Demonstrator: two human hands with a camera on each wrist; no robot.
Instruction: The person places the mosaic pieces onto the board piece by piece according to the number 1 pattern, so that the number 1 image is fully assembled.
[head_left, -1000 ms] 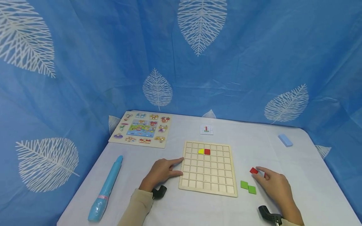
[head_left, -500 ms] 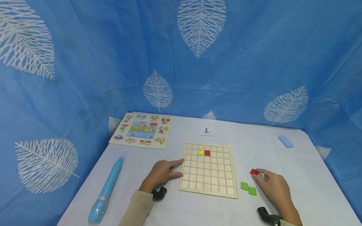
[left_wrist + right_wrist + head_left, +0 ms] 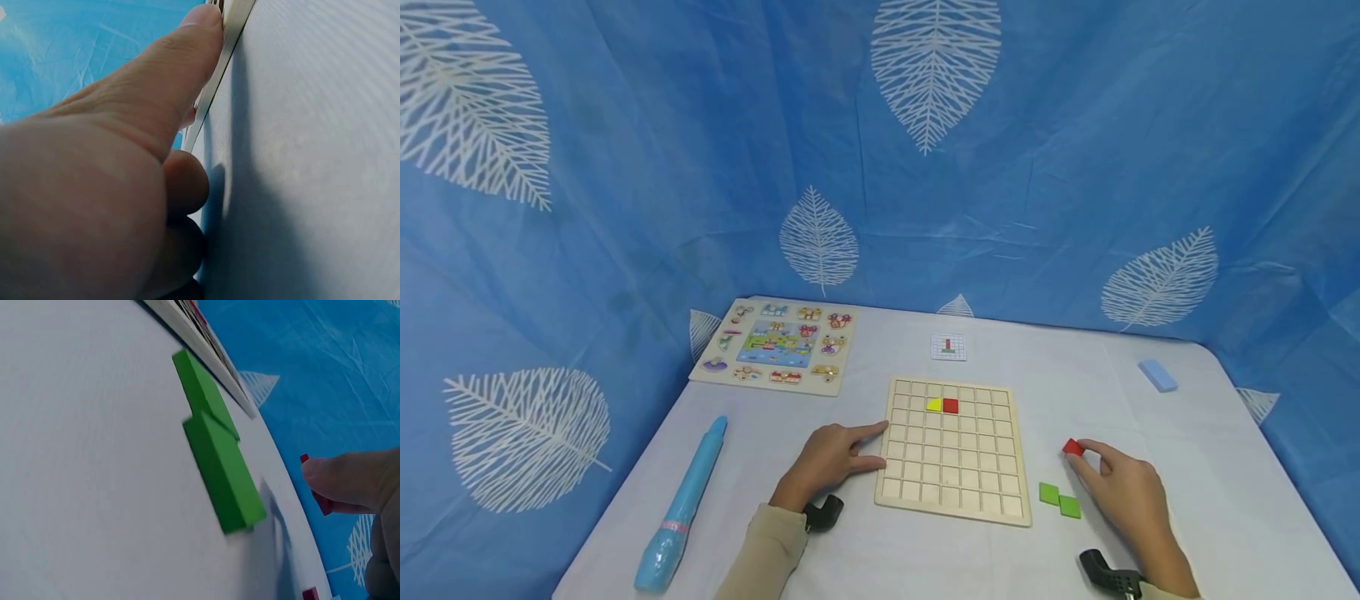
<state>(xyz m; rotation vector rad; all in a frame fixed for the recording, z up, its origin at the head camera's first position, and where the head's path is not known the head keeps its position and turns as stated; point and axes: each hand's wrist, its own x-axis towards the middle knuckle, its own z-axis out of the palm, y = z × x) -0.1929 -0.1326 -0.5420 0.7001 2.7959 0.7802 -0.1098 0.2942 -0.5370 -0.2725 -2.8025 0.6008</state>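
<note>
Head view: the red square tile [image 3: 1072, 447] is small, flat and glossy, pinched between my right hand's [image 3: 1122, 487] thumb and forefinger, lifted just off the white table [image 3: 1195, 467], right of the wooden grid board [image 3: 955, 479]. Right wrist view confirms a fingertip [image 3: 337, 478] pressed on the tile's edge. Two green square tiles [image 3: 1059, 499] lie corner to corner just beside that hand. My right forearm runs in from the lower right edge. My left hand [image 3: 831, 457] rests flat on the table, index finger straight and touching the board's left edge, other fingers loosely curled. One yellow tile [image 3: 933, 405] and one red tile [image 3: 951, 406] sit side by side in the board's second row.
</note>
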